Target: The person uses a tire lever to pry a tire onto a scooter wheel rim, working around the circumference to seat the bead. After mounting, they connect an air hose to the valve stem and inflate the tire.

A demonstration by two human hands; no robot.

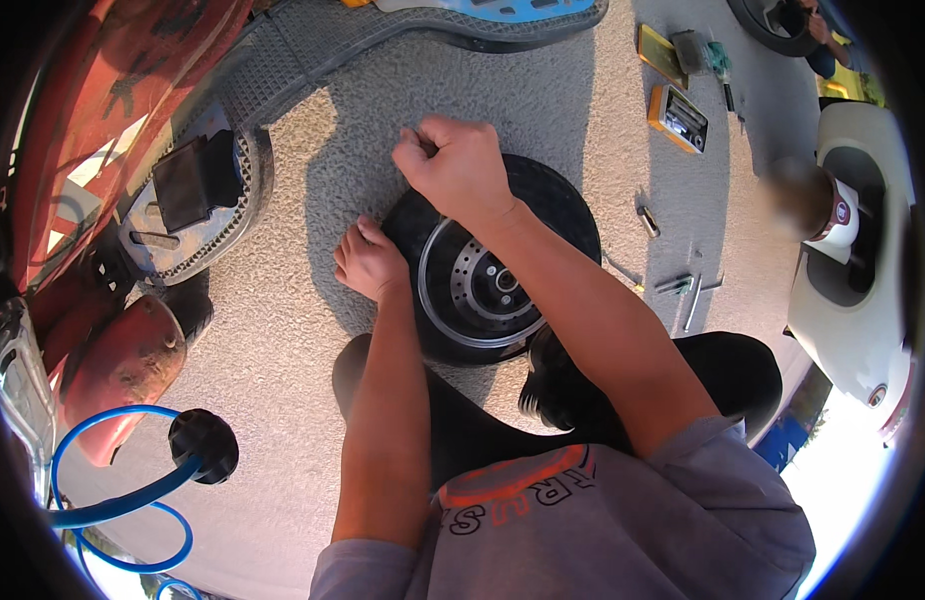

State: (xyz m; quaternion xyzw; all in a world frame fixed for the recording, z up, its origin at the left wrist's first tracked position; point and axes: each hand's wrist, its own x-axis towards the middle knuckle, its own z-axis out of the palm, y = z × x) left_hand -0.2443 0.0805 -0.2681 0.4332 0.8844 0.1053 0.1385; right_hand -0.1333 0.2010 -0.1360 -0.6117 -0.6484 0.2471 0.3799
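Observation:
A wheel with a black tyre (571, 205) lies flat on the ground in front of my knees. Its silver-edged rim (423, 277) surrounds a drilled metal disc and a round hub (506, 281). My right hand (461, 165) is closed in a fist above the tyre's far left part; what it holds, if anything, is hidden. Lower and to the left, my left hand (371, 262) sits at the tyre's left edge with its fingers curled in. Whether it grips the tyre or something small does not show. My right forearm crosses over the wheel and covers part of the rim.
An orange-edged tool case (680, 118), a yellow box (664, 55), a short cylinder (648, 221) and a T-shaped tool (694, 303) lie to the right. Red vehicle panels (123, 375) and a blue hose (123, 510) are left. A white scooter (848, 260) stands right; another person handles a tyre (768, 30).

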